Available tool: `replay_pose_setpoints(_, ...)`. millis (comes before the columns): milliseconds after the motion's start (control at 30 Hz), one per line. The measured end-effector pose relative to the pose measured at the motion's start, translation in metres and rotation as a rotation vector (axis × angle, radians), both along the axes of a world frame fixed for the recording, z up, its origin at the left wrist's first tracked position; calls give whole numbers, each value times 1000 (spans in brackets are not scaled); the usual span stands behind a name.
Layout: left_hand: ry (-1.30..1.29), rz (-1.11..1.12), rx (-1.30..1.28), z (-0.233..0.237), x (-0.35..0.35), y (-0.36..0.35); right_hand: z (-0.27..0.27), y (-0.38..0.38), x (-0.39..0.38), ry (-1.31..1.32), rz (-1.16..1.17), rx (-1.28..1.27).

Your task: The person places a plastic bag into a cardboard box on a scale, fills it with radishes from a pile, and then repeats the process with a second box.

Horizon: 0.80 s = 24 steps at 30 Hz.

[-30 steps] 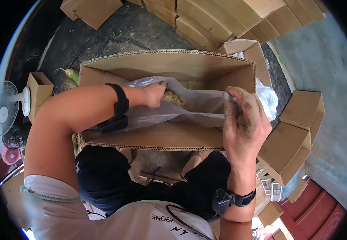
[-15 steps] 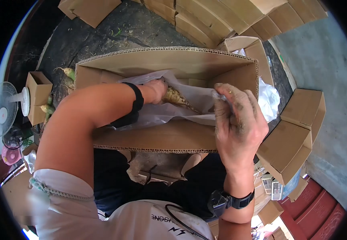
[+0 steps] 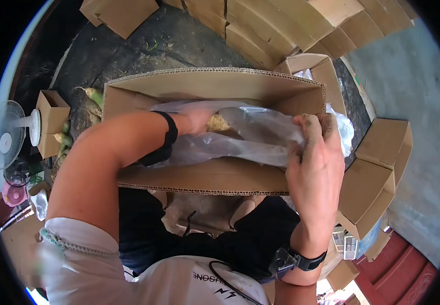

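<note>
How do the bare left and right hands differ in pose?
The left hand reaches sideways into the translucent plastic bag, beside the pale rough root; the right hand pinches that bag's edge. The left hand's fingers are mostly hidden; the right hand shows soil-stained fingers. Both work at the bag.

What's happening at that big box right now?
A person's left hand holds a pale, knobbly root vegetable inside a clear plastic bag. The right hand grips the bag's edge. The bag lies within the open cardboard box in front of the person. Similar roots, some green-topped, lie on the floor beside it.
</note>
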<state>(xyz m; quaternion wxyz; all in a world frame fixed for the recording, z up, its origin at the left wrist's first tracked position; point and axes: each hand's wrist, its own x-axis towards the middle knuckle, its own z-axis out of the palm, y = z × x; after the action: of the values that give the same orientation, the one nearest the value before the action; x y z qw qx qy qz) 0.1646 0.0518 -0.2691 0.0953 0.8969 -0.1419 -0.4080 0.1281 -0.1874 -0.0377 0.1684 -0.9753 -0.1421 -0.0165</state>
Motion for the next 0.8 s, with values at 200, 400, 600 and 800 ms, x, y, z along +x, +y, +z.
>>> replay_pose_setpoints(200,231,207,-125,23,-15,-3,23,16,-8,49,90,15)
replay_pose_setpoints(400,120,275,-404,88,-18,-24,-7,26,-3,23,169,-88)
replay_pose_setpoints(600,-180,139,-616,117,-20,-30,-38,26,-2,177,164,-321)
replay_pose_setpoints(800,-170,-10,-405,71,-27,-14,-44,19,6,105,113,-301)
